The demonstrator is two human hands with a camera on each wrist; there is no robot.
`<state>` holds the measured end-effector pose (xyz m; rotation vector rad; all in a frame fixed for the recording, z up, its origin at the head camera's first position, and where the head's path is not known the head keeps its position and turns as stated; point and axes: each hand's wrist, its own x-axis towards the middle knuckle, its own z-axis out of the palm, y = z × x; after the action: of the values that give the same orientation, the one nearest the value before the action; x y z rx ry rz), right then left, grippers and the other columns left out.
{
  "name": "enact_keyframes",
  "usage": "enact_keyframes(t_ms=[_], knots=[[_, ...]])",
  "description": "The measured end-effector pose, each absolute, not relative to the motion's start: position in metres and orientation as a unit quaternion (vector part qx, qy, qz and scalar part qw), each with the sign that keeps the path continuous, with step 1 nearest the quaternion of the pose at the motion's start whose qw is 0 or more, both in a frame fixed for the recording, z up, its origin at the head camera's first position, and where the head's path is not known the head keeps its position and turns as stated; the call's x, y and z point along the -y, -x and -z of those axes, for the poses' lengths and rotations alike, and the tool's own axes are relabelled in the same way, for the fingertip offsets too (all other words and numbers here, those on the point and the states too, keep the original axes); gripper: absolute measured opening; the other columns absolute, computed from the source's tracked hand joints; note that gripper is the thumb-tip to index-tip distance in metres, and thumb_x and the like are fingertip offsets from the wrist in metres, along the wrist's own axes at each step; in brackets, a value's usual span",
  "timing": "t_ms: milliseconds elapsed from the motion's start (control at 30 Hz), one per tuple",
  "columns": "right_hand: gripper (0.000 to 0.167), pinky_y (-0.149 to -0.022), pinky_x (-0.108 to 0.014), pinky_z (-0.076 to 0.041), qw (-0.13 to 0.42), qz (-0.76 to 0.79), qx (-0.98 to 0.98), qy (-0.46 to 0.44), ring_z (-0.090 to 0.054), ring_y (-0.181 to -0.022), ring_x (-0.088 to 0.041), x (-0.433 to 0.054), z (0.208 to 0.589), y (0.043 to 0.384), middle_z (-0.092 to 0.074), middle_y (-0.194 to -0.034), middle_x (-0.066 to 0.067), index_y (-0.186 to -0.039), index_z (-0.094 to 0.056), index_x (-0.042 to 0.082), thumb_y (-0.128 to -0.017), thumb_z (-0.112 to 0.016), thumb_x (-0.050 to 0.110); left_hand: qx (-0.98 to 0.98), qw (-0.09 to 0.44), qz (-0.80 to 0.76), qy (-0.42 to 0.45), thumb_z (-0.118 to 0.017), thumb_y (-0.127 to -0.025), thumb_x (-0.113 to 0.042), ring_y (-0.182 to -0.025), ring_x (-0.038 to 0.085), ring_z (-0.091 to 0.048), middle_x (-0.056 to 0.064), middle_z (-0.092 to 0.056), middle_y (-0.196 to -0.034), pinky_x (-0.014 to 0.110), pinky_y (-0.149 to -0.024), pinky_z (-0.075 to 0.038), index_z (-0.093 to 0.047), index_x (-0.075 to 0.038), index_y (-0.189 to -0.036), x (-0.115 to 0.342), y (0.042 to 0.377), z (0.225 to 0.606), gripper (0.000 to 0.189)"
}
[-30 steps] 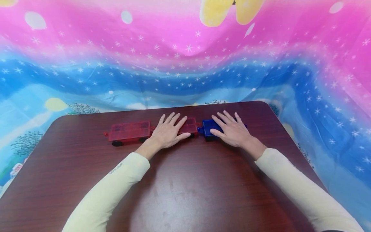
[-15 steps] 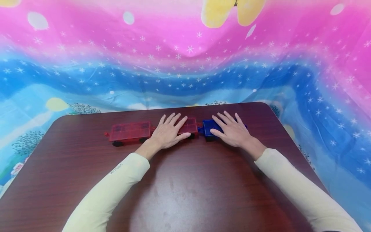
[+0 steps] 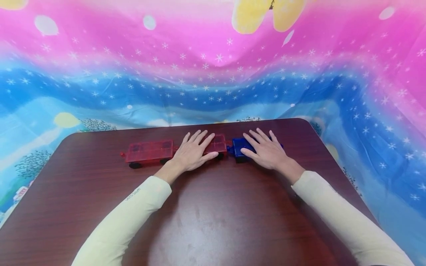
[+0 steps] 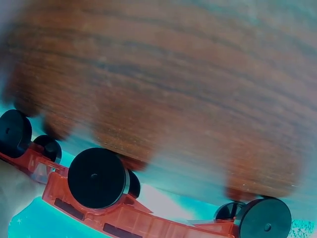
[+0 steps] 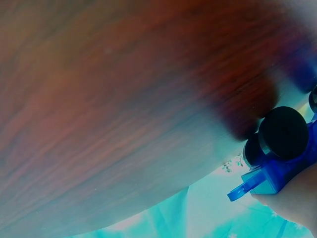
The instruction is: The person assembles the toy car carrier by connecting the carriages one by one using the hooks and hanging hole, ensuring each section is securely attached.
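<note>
My left hand point(image 3: 190, 152) lies spread on a translucent red toy wagon point(image 3: 217, 142), covering much of it. On the left is a longer-showing red wagon point(image 3: 149, 150), its black wheels on the table and a small knob at its outer end. My right hand point(image 3: 266, 150) rests with straight fingers over a blue toy wagon point(image 3: 238, 145), hiding its right part. A coupling point(image 3: 229, 148) shows between the red and blue wagons. In the left wrist view, black wheels point(image 4: 96, 178) sit under a red frame; in the right wrist view a blue hitch loop point(image 5: 241, 191) sticks out.
The dark wood-grain table point(image 3: 199, 221) has rounded far corners, with the wagons lined up near its far edge. Behind and beside it hangs a pink and blue cloth point(image 3: 213, 66) with snowflakes. Pale sleeves point(image 3: 126, 210) cover both forearms.
The head view has tilted very slightly, so the scene sits a little lower. Both hands and the wagons stay where they were.
</note>
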<state>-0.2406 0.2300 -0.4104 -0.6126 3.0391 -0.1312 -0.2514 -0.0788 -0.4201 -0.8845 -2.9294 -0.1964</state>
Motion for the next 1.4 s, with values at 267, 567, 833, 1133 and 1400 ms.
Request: enact_keyframes(t_ms=[267,567,833,1133,1400], knots=[[0.082,-0.119,-0.062,0.005,0.016,0.043,-0.979,0.197,-0.006,-0.155,-0.036,-0.2292,0.4101,0.2428,-0.020,-0.168,-0.012,-0.164,-0.021,0.020,-0.101,-0.024,0.072,0.953,0.040,0.069,0.292,-0.035,-0.099,-0.071,-0.153,0.034,-0.018,0.011,-0.025,-0.166,0.058,-0.121,-0.011,-0.021,-0.024,-0.164,0.0798,0.2515,0.4199,0.081],[0.083,-0.119,-0.062,0.006,0.020,0.045,-0.980,0.194,-0.004,-0.155,-0.035,-0.2287,0.4102,0.2462,-0.019,-0.168,-0.012,-0.164,-0.020,0.021,-0.100,-0.023,0.073,0.951,0.048,0.071,0.298,-0.036,-0.099,-0.071,-0.152,0.035,-0.021,0.011,-0.027,-0.165,0.059,-0.120,-0.013,-0.025,-0.022,-0.163,0.0800,0.2525,0.4191,0.081],[0.083,-0.119,-0.060,0.007,0.023,0.048,-0.980,0.190,-0.003,-0.155,-0.034,-0.2280,0.4098,0.2480,-0.018,-0.168,-0.013,-0.164,-0.019,0.021,-0.100,-0.024,0.073,0.952,0.042,0.072,0.294,-0.036,-0.099,-0.071,-0.153,0.035,-0.019,0.011,-0.025,-0.166,0.058,-0.121,-0.010,-0.023,-0.024,-0.164,0.0798,0.2523,0.4194,0.081],[0.083,-0.119,-0.060,0.007,0.024,0.050,-0.981,0.188,-0.003,-0.155,-0.035,-0.2293,0.4108,0.2496,-0.017,-0.168,-0.012,-0.164,-0.019,0.021,-0.100,-0.023,0.073,0.953,0.038,0.070,0.292,-0.035,-0.098,-0.073,-0.153,0.034,-0.018,0.011,-0.025,-0.166,0.059,-0.121,-0.010,-0.021,-0.024,-0.164,0.0789,0.2532,0.4210,0.083],[0.083,-0.120,-0.060,0.007,0.019,0.053,-0.980,0.190,-0.005,-0.155,-0.035,-0.2294,0.4111,0.2507,-0.018,-0.168,-0.012,-0.164,-0.020,0.021,-0.100,-0.023,0.073,0.955,0.035,0.070,0.286,-0.035,-0.098,-0.073,-0.153,0.033,-0.018,0.010,-0.024,-0.166,0.058,-0.121,-0.010,-0.020,-0.026,-0.164,0.0801,0.2526,0.4195,0.083]])
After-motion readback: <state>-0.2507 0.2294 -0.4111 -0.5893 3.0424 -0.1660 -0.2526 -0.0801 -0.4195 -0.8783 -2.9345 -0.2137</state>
